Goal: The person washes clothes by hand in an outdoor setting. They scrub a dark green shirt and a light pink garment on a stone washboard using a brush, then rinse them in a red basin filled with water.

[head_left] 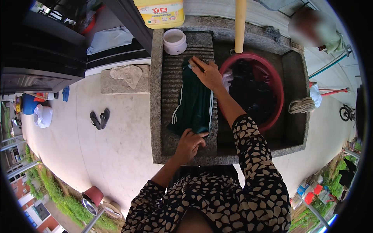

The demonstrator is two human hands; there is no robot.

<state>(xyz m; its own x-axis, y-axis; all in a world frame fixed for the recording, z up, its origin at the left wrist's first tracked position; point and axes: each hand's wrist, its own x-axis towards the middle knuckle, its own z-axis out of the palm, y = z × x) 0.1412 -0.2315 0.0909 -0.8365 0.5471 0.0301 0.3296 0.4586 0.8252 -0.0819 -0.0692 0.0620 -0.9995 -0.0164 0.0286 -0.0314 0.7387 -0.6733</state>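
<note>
Nearest the camera, the left hand (189, 143) is curling its fingers down onto the lower hem of a dark green garment with white side stripes (194, 103), gripping the cloth at the near end of the ribbed grey stone washboard (171, 77). The garment is lying lengthwise along that ribbed slope, its near edge just above the front rim of the grey stone wash basin (155, 116) that is serving as the table. Farther up, the right hand (208, 73) is reaching across in a black sleeve dotted with cream spots, lying flat with the fingers spread and closed on nothing, pressing the top end of the garment against the ridges. Just to the right of that hand, a round red plastic tub (272, 77) is sitting in the sunken part of the basin, holding a heap of dark wet laundry (250, 95) with a bit of white cloth at its left edge. A rolled beige towel (302, 105) is resting on the basin's right wall. Beyond the garment's top end, a small white round cup (174, 41) is standing at the head of the washboard, and behind it a large yellow plastic jug (160, 12) is standing at the rim. A pale wooden pole (240, 23) is rising from the back of the basin. Off to the left, a pair of dark sandals (100, 119) is lying on the concrete floor.
</note>
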